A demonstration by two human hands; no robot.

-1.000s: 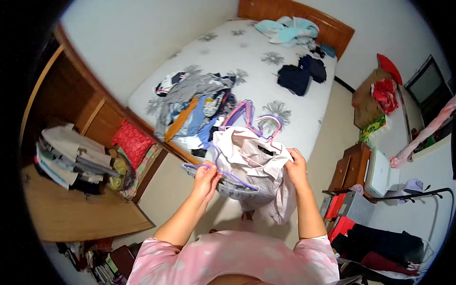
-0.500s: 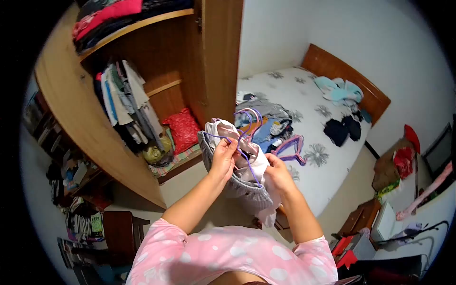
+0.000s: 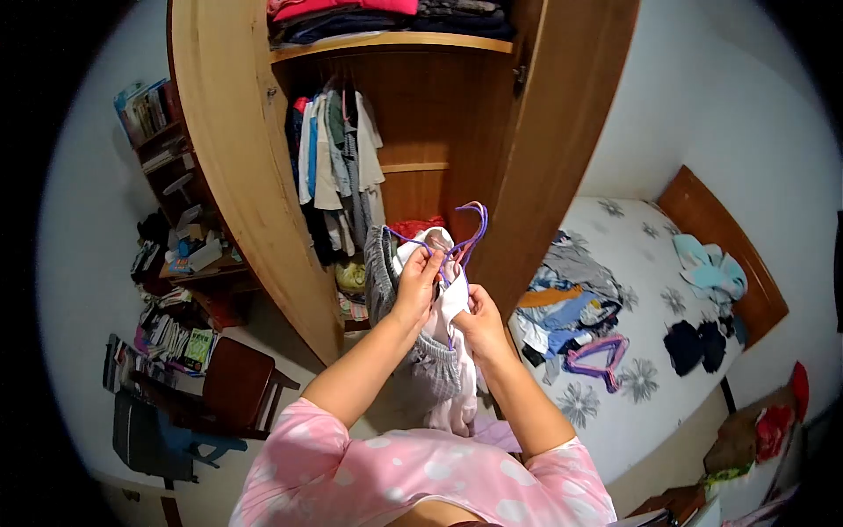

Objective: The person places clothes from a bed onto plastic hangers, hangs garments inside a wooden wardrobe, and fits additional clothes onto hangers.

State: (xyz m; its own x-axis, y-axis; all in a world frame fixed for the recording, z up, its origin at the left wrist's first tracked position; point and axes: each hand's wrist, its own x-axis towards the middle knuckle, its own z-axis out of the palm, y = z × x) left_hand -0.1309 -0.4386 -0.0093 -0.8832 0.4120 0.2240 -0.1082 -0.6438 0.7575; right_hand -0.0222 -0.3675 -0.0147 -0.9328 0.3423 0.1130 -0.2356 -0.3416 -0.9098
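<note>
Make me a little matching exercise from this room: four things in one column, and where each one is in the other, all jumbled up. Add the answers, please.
Things:
1. Loose pink and purple hangers
2. Wooden chair
3. Grey garment
4. Folded clothes

Places:
A. Held up in front of a pink spotted top
B. On the wardrobe's upper shelf
C. On the bed, beside a clothes pile
D. Just left of the open left wardrobe door

Right pairs: 1-C, 2-D, 3-A, 4-B
</note>
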